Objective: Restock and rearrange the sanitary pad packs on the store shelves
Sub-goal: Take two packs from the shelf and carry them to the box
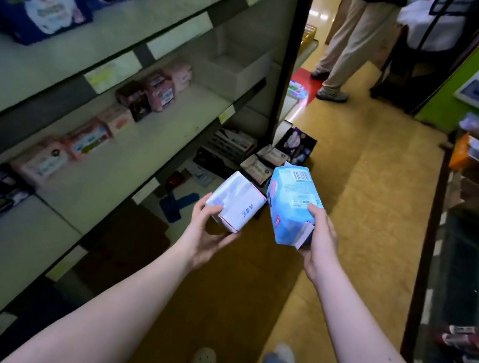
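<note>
Sanitary pad packs are held out beside the shelves [131, 145], white pack [236, 206] clasped in left hand [207, 236], blue pack [291, 202] gripped by right hand [316, 240] (fingers curled round each), likely ready for shelving.

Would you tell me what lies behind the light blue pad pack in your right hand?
The light blue pad pack covers part of beige flat packs on the yellow floor; a dark purple pack shows beyond them.
</note>
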A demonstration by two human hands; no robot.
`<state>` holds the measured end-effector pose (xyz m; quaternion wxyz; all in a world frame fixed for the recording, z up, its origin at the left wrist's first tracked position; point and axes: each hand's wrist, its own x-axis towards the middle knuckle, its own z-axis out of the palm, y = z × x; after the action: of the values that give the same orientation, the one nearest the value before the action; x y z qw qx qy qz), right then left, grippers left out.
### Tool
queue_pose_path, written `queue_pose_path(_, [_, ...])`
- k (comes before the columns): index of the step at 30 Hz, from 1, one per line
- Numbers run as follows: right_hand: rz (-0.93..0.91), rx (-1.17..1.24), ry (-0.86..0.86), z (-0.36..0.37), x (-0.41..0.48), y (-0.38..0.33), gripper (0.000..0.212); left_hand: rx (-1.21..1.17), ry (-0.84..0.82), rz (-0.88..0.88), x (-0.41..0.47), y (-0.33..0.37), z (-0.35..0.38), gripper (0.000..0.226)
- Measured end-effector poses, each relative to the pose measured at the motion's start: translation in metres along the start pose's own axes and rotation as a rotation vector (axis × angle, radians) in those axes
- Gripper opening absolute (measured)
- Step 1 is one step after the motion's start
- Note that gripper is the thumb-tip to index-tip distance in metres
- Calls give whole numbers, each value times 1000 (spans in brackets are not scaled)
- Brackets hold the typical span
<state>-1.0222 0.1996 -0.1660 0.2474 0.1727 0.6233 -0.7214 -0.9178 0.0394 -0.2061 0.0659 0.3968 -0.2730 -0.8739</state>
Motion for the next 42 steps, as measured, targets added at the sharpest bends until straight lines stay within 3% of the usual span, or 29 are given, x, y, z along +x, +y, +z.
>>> queue_pose_path(3, [9,13,8,-10,37,-20,27,22,49,-35,27,-1,33,83])
queue_pose_path(7, [-1,14,-4,-31,94,-55,33,99,134,-39,68,-7,89,46])
queue_pose_path(10, [-7,12,-31,-54,141,-95,38,230,180,20,96,-19,143,38])
queue_pose_path(16, [-7,-6,-56,-86,217,-162,39,274,254,100,133,-29,236,26])
queue_pose_path(24, [70,-10,-61,-104,299,-196,40,366,291,114,202,-31,308,12])
queue_pose_path(33, [70,-49,6,-71,418,-263,35,293,210,56,326,13,378,12])
queue_pose_path(37, [31,-121,2,-37,466,-308,31,273,173,69,381,55,414,26])
queue_pose_path(42, [16,-109,-4,1,522,-348,37,284,146,94,439,98,453,17])
